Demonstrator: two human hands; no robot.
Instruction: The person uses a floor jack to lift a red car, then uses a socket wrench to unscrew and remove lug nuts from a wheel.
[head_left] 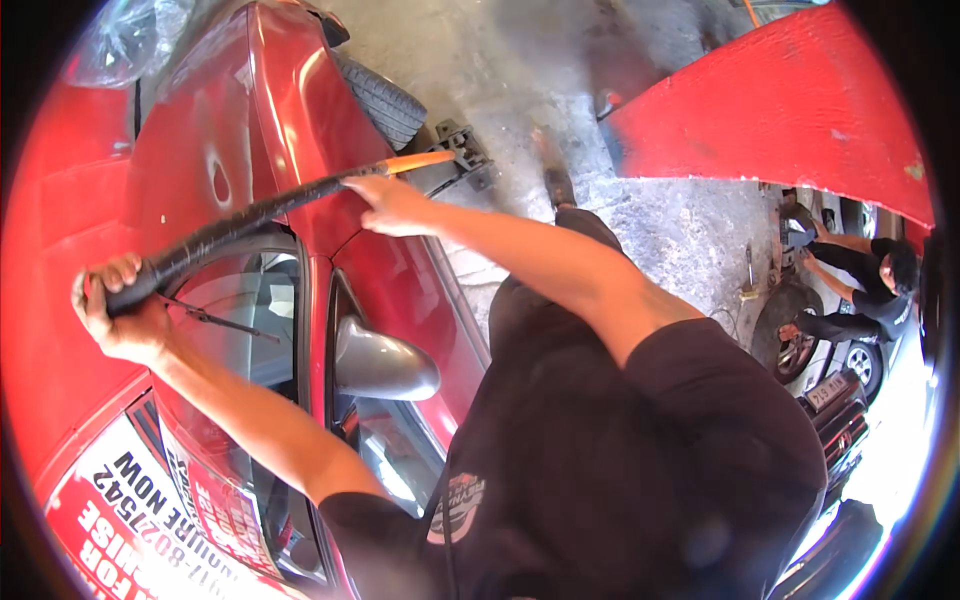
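My left hand (120,310) is wrapped round the thick black end of a long bar (250,215), black for most of its length and orange at the far end. The bar slants up to the right in front of the red car (300,100). My right hand (395,205) holds it near where black meets orange, though some of its fingers are hidden. Beyond the orange tip, a dark metal device (460,155) like a floor jack sits on the floor. I cannot tell whether the tip touches it. A tyre (380,100) shows beside the car's body.
A grey side mirror (385,365) juts out below my arms. The large red panel (770,110) reaches in from the upper right. Near a loose wheel (790,330) at right, another person (880,290) sits low. Lettered banner (170,500) hangs at lower left.
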